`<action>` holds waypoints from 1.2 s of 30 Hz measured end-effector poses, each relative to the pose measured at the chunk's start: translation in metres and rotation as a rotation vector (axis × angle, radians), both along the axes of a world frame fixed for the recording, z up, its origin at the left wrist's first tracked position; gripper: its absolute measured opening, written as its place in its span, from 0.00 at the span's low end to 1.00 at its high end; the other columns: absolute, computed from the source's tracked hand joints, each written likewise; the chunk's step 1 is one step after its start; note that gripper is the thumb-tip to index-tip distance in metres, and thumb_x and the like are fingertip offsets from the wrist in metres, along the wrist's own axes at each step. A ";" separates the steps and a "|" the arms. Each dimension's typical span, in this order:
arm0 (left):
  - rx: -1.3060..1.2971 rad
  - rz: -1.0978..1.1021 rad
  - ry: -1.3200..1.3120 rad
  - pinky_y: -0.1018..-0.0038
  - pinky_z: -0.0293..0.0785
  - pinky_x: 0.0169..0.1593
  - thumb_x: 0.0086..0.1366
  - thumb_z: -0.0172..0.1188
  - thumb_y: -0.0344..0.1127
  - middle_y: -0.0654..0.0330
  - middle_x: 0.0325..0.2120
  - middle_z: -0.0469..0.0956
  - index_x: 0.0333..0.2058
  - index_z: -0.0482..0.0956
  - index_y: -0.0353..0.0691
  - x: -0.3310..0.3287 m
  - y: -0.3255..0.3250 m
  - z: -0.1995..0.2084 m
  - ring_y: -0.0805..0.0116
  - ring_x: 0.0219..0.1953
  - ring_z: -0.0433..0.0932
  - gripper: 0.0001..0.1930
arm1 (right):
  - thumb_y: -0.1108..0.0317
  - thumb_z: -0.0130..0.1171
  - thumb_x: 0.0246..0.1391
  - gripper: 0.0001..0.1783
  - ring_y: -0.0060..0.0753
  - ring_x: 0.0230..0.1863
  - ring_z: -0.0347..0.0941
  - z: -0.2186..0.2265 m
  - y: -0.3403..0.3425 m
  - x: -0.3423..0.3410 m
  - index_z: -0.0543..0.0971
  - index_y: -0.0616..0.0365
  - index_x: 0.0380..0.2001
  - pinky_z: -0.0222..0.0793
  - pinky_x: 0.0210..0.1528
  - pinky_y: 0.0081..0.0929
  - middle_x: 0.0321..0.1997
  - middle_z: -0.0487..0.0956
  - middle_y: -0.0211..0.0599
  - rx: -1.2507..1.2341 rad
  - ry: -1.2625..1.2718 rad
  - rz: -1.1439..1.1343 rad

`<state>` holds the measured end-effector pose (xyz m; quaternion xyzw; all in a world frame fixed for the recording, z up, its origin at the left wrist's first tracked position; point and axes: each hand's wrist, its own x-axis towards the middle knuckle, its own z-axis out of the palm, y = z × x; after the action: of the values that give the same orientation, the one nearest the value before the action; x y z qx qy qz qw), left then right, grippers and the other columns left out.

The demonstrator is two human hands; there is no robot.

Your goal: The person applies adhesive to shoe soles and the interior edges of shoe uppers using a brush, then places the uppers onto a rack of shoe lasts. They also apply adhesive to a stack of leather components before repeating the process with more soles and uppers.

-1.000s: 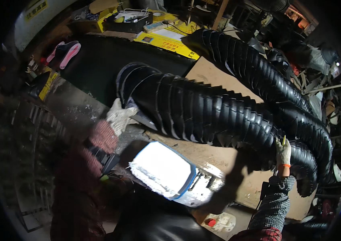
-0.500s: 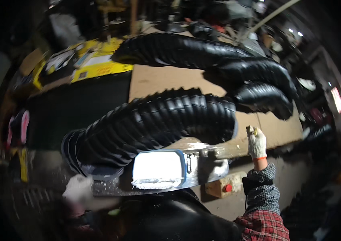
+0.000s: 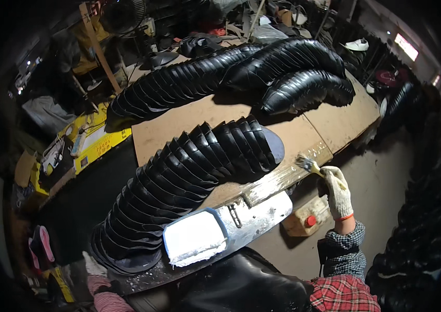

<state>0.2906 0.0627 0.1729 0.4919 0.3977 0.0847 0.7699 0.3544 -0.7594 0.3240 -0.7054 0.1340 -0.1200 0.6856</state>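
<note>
In my right hand (image 3: 337, 192), in a white knit glove, a brush (image 3: 310, 165) with a yellowish handle is gripped. Its bristles point left, over the table's taped near edge. My left hand (image 3: 94, 266), also gloved, is at the near end of a long curved row of overlapping black glossy pieces (image 3: 179, 182); how its fingers lie is not clear. At the row's far end a grey-blue face (image 3: 273, 144) shows. Between the row and my body stands a blue-rimmed tub (image 3: 220, 223) of thick white paste, some of it crusted on the near rim.
Several more rows of black pieces (image 3: 179, 86) lie across the cardboard-covered table (image 3: 303, 132). A plastic jug (image 3: 299, 216) with a red cap stands below the table edge. Yellow boxes (image 3: 103, 148) are at the left. Dark stacked pieces (image 3: 407, 218) fill the right side.
The view has swung, so the table now slants up to the right. My right hand now shows the brush extended leftward from the fist. My left hand remains beside the near end of the row.
</note>
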 end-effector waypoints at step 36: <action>1.713 -1.310 -0.380 0.60 0.67 0.56 0.56 0.66 0.48 0.53 0.45 0.76 0.46 0.77 0.43 -0.150 0.101 0.089 0.60 0.45 0.75 0.22 | 0.73 0.65 0.52 0.15 0.27 0.44 0.77 0.025 0.408 -0.054 0.80 0.63 0.44 0.74 0.47 0.25 0.42 0.82 0.40 -0.058 -0.053 0.707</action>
<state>0.1405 0.1639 0.2622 0.9592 -0.2568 -0.0182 0.1171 0.3005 -0.3511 0.3491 -0.7240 -0.1396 0.1028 0.6677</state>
